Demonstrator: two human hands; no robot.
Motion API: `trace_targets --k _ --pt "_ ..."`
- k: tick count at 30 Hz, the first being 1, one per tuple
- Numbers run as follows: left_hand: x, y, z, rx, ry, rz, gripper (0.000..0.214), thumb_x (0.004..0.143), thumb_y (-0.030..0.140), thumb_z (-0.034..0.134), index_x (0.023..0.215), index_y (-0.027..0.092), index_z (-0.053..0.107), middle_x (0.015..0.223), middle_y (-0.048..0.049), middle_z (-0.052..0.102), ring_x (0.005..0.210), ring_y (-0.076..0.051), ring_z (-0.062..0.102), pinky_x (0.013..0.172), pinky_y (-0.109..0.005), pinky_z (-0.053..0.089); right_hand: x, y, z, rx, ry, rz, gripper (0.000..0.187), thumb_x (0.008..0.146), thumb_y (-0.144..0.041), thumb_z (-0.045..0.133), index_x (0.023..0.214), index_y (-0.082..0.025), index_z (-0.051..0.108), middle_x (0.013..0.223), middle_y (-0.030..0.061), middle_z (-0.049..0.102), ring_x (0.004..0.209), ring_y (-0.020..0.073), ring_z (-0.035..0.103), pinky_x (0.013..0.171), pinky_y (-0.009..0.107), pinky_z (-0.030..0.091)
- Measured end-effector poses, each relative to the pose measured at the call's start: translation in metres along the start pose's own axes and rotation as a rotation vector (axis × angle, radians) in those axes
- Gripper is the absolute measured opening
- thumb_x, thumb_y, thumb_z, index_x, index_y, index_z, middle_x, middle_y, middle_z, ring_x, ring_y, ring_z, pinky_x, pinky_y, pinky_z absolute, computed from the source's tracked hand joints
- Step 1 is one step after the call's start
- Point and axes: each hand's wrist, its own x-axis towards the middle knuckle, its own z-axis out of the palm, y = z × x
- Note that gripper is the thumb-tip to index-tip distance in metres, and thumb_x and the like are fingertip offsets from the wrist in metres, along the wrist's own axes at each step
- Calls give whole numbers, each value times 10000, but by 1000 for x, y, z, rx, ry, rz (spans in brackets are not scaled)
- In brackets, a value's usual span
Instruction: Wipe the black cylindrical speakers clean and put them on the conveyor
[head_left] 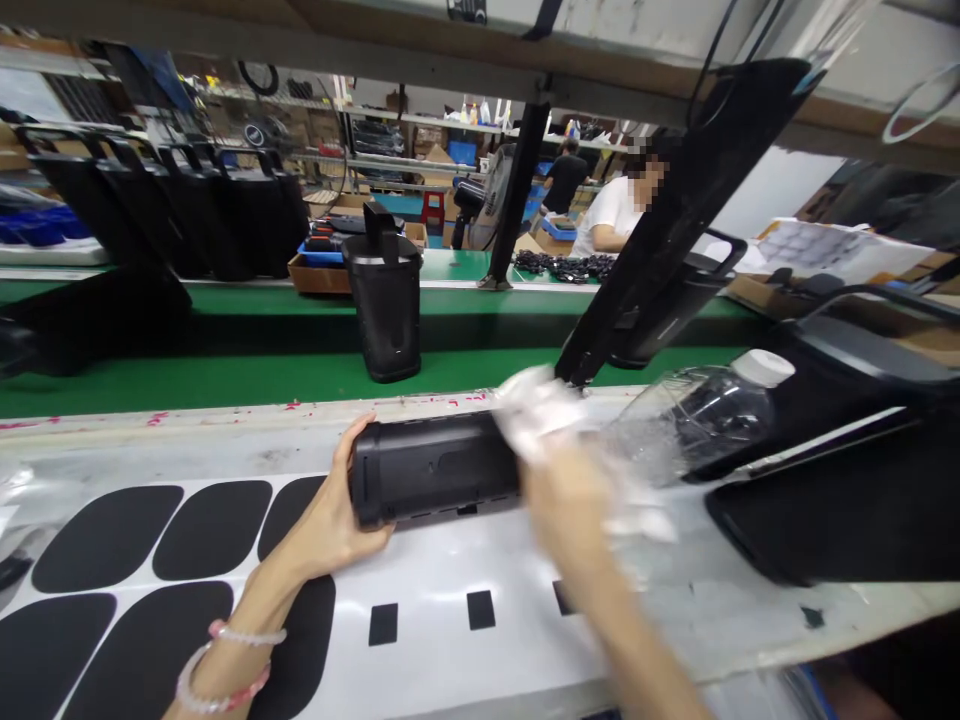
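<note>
A black speaker body [435,468] lies on its side on the white bench. My left hand [334,515] cups its left end, thumb on top and fingers under. My right hand [566,490] is smeared by motion at the speaker's right end, with a white cloth [536,405] bunched at its fingers; the fingers themselves cannot be made out. Another black speaker [385,300] stands upright on the green conveyor [225,375] behind.
Sheets of black oval pads [210,525] and small black squares [382,622] lie in front of me. A clear plastic bottle [697,415] and black panels [832,500] sit at right. More speakers [187,210] line the far left; people sit behind the belt.
</note>
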Motion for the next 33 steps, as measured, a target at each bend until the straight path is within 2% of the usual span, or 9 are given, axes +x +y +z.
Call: trace_targets --k 3,7,10,18,20,24,27,30,33 --pt "0 3 0 15 35 -49 1037 638 163 684 1507 261 126 1228 -108 469 1006 -259 592 784 -357 554 -39 -28 34 17 -30 -280 408 834 24 366 1037 -149 675 966 133 733 1063 253 662 876 377 554" --pt "1 5 1 45 50 -84 1027 625 162 687 1495 260 149 1244 -107 470 1016 -263 593 800 -362 544 -43 -19 37 -99 -14 -245 576 852 44 350 1414 -31 454 1204 217 672 1208 304 597 956 460 531" --pt "2 5 2 59 53 -92 1035 619 169 697 1492 261 147 1239 -104 477 1007 -259 597 775 -344 540 -36 -12 32 -18 -54 -279 694 854 71 308 1532 -82 291 1211 163 685 1208 264 605 1056 493 478" --pt "2 5 2 57 51 -67 1028 641 200 700 1495 288 133 1458 -147 338 1048 -267 605 834 -384 550 -40 -18 35 139 -52 -265 544 858 35 379 1342 -131 564 1113 102 726 1182 247 612 1142 516 378" --pt "2 -1 1 94 53 -8 1046 652 197 710 1502 287 106 1521 -158 265 1266 -351 496 998 -487 483 -29 -1 27 219 -42 -71 413 877 -32 405 1145 -176 684 1048 87 736 1176 266 613 1142 574 338" --pt "1 -16 -1 162 25 130 1101 657 172 728 1509 275 39 1573 -185 184 1450 -394 270 1158 -617 248 -3 38 3 736 216 830 326 873 -287 542 1154 -172 660 1057 88 722 1041 259 673 960 484 528" --pt "0 -20 -1 154 19 138 1102 665 174 731 1511 266 31 1578 -201 173 1450 -390 277 1155 -626 249 0 44 -10 1015 403 1255 320 799 -325 628 1068 -157 671 1008 74 728 990 244 695 881 410 581" --pt "1 -19 -1 155 21 138 1103 667 178 733 1510 265 27 1571 -200 182 1446 -389 285 1151 -625 257 -9 36 -15 1049 447 1333 308 800 -350 657 1036 -154 683 1105 84 718 1063 236 679 900 375 580" --pt "2 -15 -1 163 20 133 1097 673 180 730 1510 266 27 1570 -193 188 1443 -383 294 1151 -615 267 -20 24 -10 897 433 1115 417 839 -399 664 1186 -168 648 1190 87 696 1138 247 650 985 412 531"
